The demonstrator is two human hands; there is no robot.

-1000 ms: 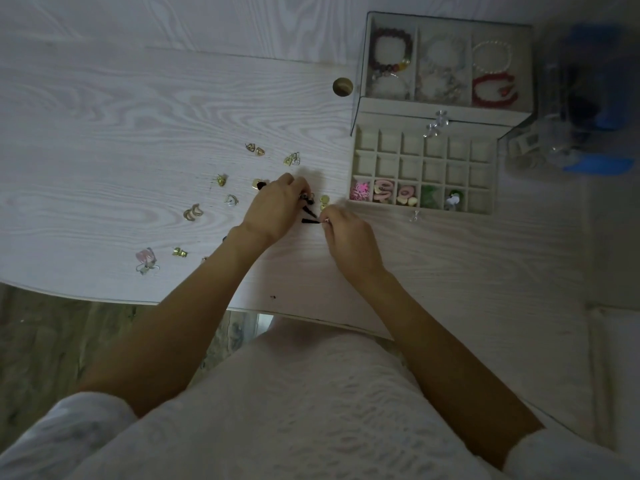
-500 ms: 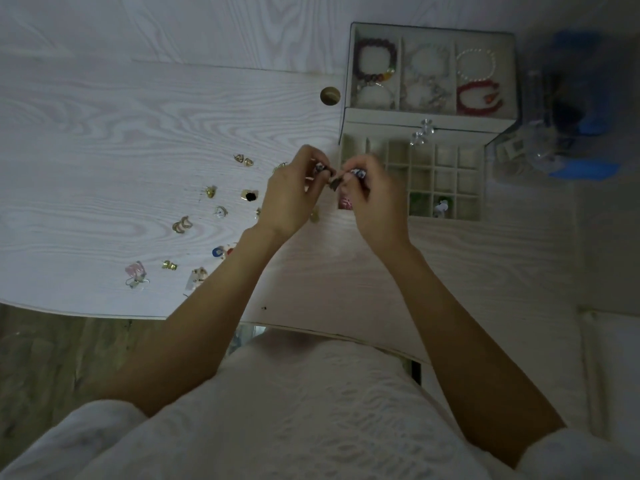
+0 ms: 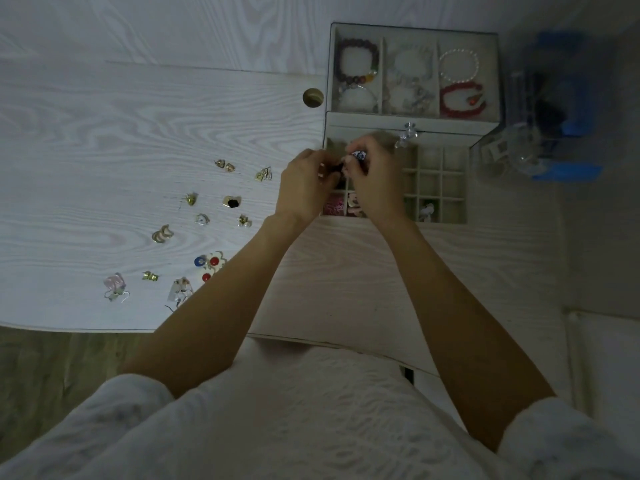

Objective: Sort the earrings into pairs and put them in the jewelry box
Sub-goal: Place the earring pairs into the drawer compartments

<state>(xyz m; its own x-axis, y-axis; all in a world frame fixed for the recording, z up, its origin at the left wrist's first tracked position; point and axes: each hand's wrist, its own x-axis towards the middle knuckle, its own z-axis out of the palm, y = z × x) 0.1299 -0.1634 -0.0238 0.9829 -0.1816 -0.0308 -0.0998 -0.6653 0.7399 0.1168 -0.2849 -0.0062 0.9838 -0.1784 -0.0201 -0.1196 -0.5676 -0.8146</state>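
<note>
My left hand [image 3: 304, 188] and my right hand [image 3: 375, 181] meet above the left part of the jewelry box's open drawer [image 3: 450, 220]. Together they pinch a pair of black earrings [image 3: 337, 173]; a blue-and-white piece [image 3: 357, 156] shows at my right fingertips. The drawer is a grid of small cells, and its front row holds a pink pair [image 3: 333, 206] and a white-green pair [image 3: 427, 211]. Several loose earrings lie on the white table, among them gold hearts [image 3: 225, 165], a gold-and-black one [image 3: 231, 201] and red-and-blue round ones [image 3: 209, 266].
The box's glass-lidded top tray [image 3: 414, 69] holds bracelets. A round brass grommet [image 3: 312, 97] sits in the table left of the box. A clear container [image 3: 512, 154] and blue objects [image 3: 568, 171] stand right of the box. The table's front edge [image 3: 69, 328] runs near my lap.
Both hands lifted the black earrings off the table and carried them up and right, over the open drawer. The view shifted slightly.
</note>
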